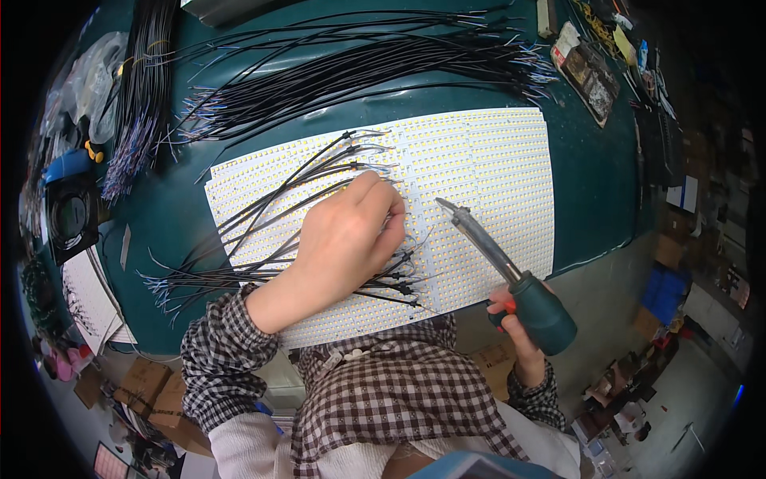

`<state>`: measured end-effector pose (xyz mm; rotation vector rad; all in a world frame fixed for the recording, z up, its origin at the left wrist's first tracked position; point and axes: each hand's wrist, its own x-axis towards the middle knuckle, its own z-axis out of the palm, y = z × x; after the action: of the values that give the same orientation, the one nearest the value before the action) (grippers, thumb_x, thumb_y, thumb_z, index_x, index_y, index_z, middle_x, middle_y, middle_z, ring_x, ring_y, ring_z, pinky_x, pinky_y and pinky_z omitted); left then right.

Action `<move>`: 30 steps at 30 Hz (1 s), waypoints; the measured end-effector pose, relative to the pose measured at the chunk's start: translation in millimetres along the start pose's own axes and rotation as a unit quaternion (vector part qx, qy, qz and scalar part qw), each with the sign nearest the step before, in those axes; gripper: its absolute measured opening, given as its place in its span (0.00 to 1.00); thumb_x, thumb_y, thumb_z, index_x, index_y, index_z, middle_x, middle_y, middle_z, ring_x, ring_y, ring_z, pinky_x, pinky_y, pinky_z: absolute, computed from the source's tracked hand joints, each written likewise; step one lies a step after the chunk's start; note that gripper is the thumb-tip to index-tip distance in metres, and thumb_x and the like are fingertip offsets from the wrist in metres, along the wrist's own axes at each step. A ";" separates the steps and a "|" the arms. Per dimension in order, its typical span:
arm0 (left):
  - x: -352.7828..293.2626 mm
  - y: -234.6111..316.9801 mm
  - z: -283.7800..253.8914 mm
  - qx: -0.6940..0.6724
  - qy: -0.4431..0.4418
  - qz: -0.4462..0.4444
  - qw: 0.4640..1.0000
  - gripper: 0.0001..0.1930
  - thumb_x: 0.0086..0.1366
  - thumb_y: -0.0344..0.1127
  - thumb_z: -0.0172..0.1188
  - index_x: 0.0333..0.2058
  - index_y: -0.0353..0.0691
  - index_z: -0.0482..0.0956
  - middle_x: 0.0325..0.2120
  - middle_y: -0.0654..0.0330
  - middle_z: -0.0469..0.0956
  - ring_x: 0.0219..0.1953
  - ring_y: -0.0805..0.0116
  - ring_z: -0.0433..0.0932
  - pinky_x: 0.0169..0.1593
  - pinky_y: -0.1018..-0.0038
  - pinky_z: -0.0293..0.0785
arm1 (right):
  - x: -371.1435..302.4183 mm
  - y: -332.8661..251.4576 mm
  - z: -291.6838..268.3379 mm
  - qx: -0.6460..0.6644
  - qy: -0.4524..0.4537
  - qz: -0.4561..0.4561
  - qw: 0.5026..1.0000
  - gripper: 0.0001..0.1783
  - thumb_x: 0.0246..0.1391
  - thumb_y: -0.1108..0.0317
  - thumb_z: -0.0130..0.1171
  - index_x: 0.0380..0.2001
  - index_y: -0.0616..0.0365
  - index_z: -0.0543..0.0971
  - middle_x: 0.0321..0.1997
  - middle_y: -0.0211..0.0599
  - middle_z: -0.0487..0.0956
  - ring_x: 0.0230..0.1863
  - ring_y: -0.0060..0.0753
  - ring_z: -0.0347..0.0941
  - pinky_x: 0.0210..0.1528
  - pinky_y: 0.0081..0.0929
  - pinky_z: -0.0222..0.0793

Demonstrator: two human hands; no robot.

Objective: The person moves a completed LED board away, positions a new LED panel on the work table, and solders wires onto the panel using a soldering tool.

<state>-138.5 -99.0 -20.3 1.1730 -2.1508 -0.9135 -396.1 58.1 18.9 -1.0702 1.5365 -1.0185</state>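
A white LED board sheet (511, 199) with rows of small yellow LEDs lies on the green table. Over its middle my left hand (347, 227) is closed, thumb and fingertips pinched together near the board's central strip; what they pinch is hidden. Black cables (271, 195) with bared, split wire ends run across the board's left half, some passing beneath this hand. My right hand (523, 339) grips the green handle of a soldering gun (546, 315), its fingers by a red trigger. The gun's tip points up and left, close to the board right of my left hand.
A broad bundle of black cables (351, 72) spans the table behind the board. Another tied bundle (148, 88) lies at the far left, near a clear plastic bag (96, 76) and a black fan (70, 215). A stained block-like box (589, 72) sits at the back right.
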 end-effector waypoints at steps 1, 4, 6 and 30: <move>-0.4 0.1 0.7 0.000 0.004 0.002 1.000 0.07 0.55 0.23 0.66 0.30 0.39 0.76 0.26 0.60 0.74 0.24 0.64 0.78 0.27 0.71 0.73 | 0.8 -1.5 0.8 -0.051 -0.009 -0.029 0.998 0.21 0.51 0.65 0.74 0.44 0.65 0.81 0.38 0.41 0.84 0.35 0.31 0.83 0.37 0.27 0.79; -1.2 0.1 3.4 -0.013 0.013 0.004 1.000 0.07 0.54 0.24 0.66 0.29 0.39 0.75 0.26 0.58 0.73 0.24 0.60 0.77 0.27 0.67 0.73 | 4.0 -5.7 2.1 -0.128 -0.030 -0.071 0.989 0.19 0.50 0.62 0.74 0.41 0.64 0.82 0.37 0.39 0.84 0.33 0.33 0.82 0.35 0.27 0.77; -1.7 -0.3 4.9 -0.025 0.016 0.005 1.000 0.08 0.54 0.24 0.65 0.29 0.39 0.74 0.26 0.56 0.73 0.24 0.55 0.77 0.26 0.64 0.72 | 4.6 -7.8 4.6 -0.152 -0.041 -0.084 0.984 0.20 0.50 0.60 0.74 0.41 0.63 0.83 0.36 0.39 0.83 0.32 0.36 0.81 0.34 0.27 0.76; -3.5 -0.5 7.8 -0.017 0.035 0.002 0.999 0.09 0.53 0.23 0.67 0.29 0.41 0.75 0.26 0.60 0.74 0.24 0.64 0.76 0.27 0.70 0.71 | 13.6 -11.7 11.7 -0.249 -0.066 -0.156 0.954 0.23 0.49 0.59 0.76 0.39 0.66 0.82 0.35 0.43 0.83 0.32 0.41 0.81 0.34 0.30 0.77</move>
<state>-142.1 -93.8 -26.0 1.1669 -2.0739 -0.8913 -384.9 40.7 24.6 -1.7414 1.5846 -0.7540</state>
